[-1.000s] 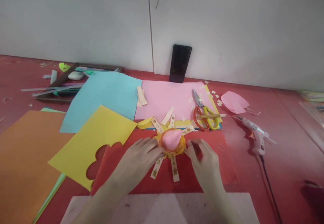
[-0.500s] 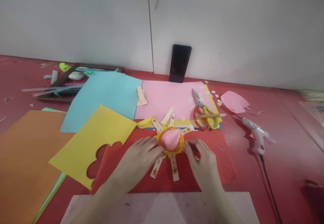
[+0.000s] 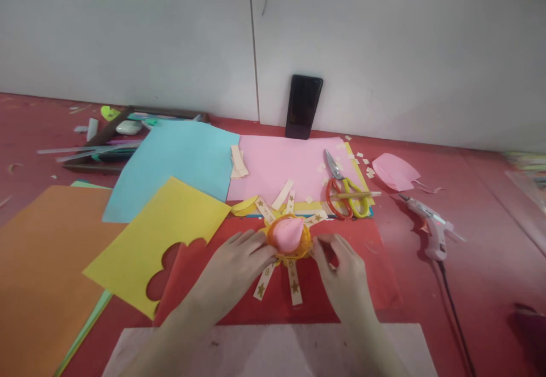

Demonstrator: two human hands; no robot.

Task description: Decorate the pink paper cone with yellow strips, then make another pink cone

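Head view. Left hand (image 3: 239, 263): palm down, thumb against the left edge of the paper flower (image 3: 289, 236); grip cannot be told. Right hand (image 3: 346, 269): thumb and fingertips drawn together at the flower's right edge; anything between them too small to tell. Paper flower: orange and yellow, pink pointed centre, between the hands, over red sheet (image 3: 362, 291). Star-marked strips (image 3: 294, 286): radiating from flower. Scissors (image 3: 335, 175): on pink sheet (image 3: 277, 166), blades apart cannot be told. Glue gun (image 3: 435, 235): at right. Phone (image 3: 304, 107): leaning on wall (image 3: 384, 53).

Red table (image 3: 490, 223) under dark tray (image 3: 101, 134); glue gun (image 3: 435, 237)
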